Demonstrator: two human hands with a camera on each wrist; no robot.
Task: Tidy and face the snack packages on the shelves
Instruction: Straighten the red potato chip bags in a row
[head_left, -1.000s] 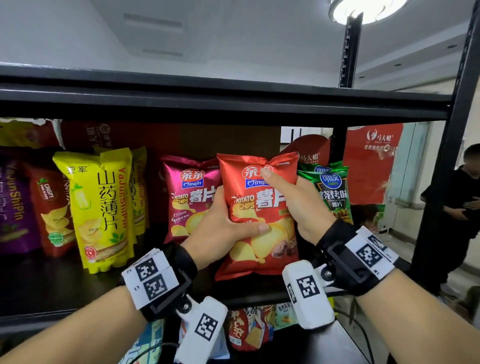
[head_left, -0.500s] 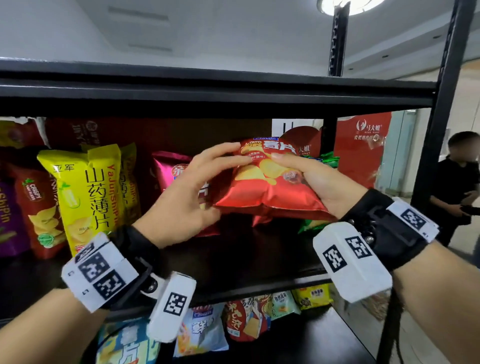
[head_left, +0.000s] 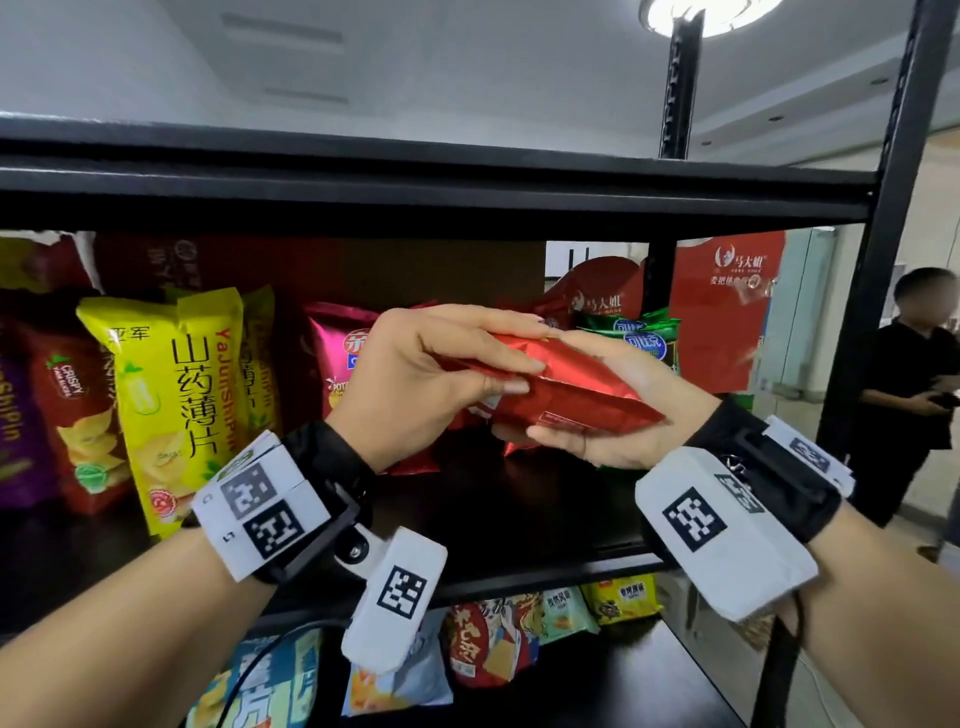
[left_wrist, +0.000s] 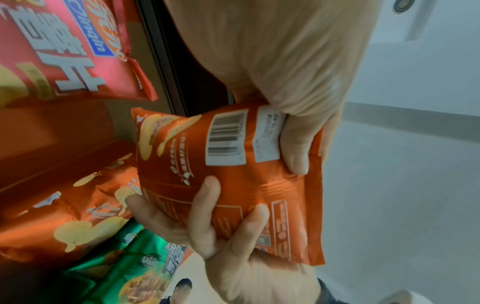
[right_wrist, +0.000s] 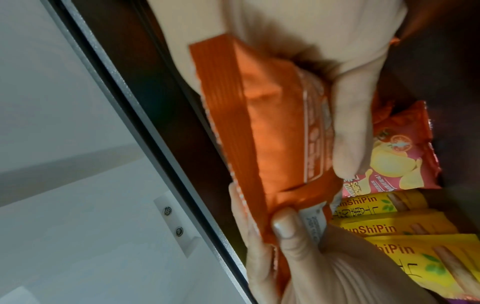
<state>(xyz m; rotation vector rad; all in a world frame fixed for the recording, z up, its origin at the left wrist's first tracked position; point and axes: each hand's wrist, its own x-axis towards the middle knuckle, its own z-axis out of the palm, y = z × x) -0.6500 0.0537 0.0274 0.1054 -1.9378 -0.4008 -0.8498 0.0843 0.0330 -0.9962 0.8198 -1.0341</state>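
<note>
A red-orange potato chip bag (head_left: 587, 397) lies nearly flat in the air in front of the middle shelf, held by both hands. My left hand (head_left: 519, 358) grips its left end, fingers over the top and thumb on the near side. At the right end my right hand (head_left: 550, 389) cups it, thumb on top and fingers beneath. The left wrist view shows the bag's (left_wrist: 233, 170) back with a barcode. Seen from the right wrist, the bag's (right_wrist: 259, 133) crimped seam points at the camera.
A pink chip bag (head_left: 332, 353) stands behind my left hand, with green bags (head_left: 644, 338) at the right. Yellow bags (head_left: 171, 395) and a red bag (head_left: 67, 400) stand to the left. The black shelf board (head_left: 519, 519) lies below the hands. A person (head_left: 914, 374) stands beyond the right post (head_left: 883, 260).
The bag stood upright on the shelf, front facing me. It has been lifted off, tipped flat and turned so its plain red side shows. My left hand shifted onto its top.
</note>
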